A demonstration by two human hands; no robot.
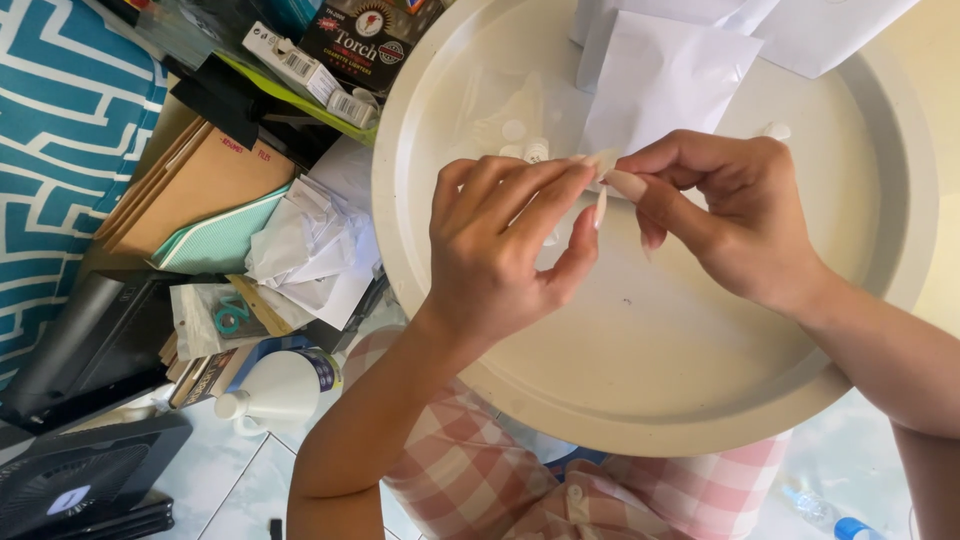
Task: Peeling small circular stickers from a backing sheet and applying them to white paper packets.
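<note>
Pinching small pale strip [608, 190], both hands [500, 250] [725, 215] over round cream tray [700, 380]; white envelopes [660, 75] behind.

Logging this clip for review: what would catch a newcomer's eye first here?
First, the two hands meeting at centre frame: the left hand and right hand pinch a small pale piece between their fingers. Beneath them a big round cream tray fills the picture, with white paper envelopes at its top edge. At left lies a clutter of crumpled paper and brown folders.
</note>
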